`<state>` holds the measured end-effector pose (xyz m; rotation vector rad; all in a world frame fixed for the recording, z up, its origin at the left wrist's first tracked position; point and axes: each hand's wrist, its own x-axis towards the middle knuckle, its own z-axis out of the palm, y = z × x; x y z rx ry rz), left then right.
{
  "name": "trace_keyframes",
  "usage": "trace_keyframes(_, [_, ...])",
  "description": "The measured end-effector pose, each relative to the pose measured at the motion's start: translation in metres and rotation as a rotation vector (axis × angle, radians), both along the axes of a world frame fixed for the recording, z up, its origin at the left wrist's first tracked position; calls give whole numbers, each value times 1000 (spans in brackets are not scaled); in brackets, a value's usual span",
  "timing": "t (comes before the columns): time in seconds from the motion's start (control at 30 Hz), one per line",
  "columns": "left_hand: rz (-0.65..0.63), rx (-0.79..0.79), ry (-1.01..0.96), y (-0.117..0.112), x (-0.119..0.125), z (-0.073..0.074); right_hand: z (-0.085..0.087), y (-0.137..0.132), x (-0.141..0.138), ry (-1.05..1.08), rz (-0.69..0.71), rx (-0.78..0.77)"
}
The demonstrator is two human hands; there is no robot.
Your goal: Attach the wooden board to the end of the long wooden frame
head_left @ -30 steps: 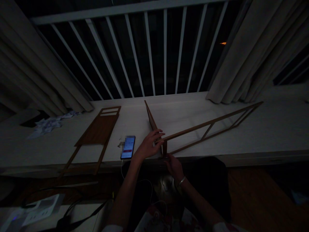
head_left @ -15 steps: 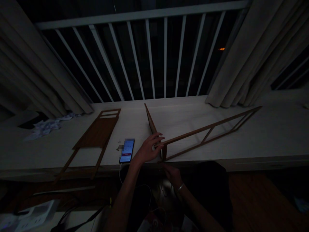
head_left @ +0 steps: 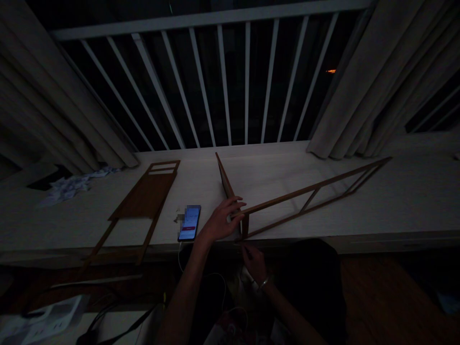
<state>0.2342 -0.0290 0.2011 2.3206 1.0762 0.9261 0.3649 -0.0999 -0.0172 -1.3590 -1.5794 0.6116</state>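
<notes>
My left hand (head_left: 223, 219) is wrapped over the near corner of a brown wooden frame (head_left: 309, 192), where a thin wooden panel (head_left: 225, 179) joins it at an angle. Both parts stand on edge on the pale ledge. Below that corner, at the ledge's front edge, my right hand (head_left: 254, 262) has its fingers pinched together. Whatever sits between those fingers is too dark to make out. Left of my hands lies a lit phone (head_left: 189, 224) with a white cable, small blurred pieces beside it. Farther left a second wooden frame with a solid panel (head_left: 143, 196) lies flat.
White railings (head_left: 247, 86) close off the dark window behind the ledge (head_left: 280, 172). Curtains (head_left: 345, 96) hang at both sides. Crumpled paper or plastic (head_left: 72, 187) lies at far left. A white box-like item (head_left: 57, 318) and black straps (head_left: 122, 330) are at lower left.
My right hand has shifted slightly left and its wrist has turned beneath the corner. My left hand and the wooden frame have stayed nearly still.
</notes>
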Motion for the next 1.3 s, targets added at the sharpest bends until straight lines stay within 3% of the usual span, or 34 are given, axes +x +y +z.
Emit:
trace_keyframes(0.3, [6,-7,2,0,0,-1,16,1,-6,205,-50,-162])
trace_keyframes(0.47, [5,2,-4,0,0,0,15,-1,-12,350,-140,-245])
trace_keyframes(0.6, [14,-5,-5,-1,0,-1,11,-3,-14,350,-163,-270])
trace_keyframes(0.77, [10,-6,-7,1,-1,-2,3,-2,-11,217,-109,-239])
trace_keyframes(1.03, [0,-6,-3,0,-1,0,-3,1,10,-305,46,25])
trace_keyframes(1.3, [1,-2,-20,0,0,0,-1,0,11,-385,62,-6])
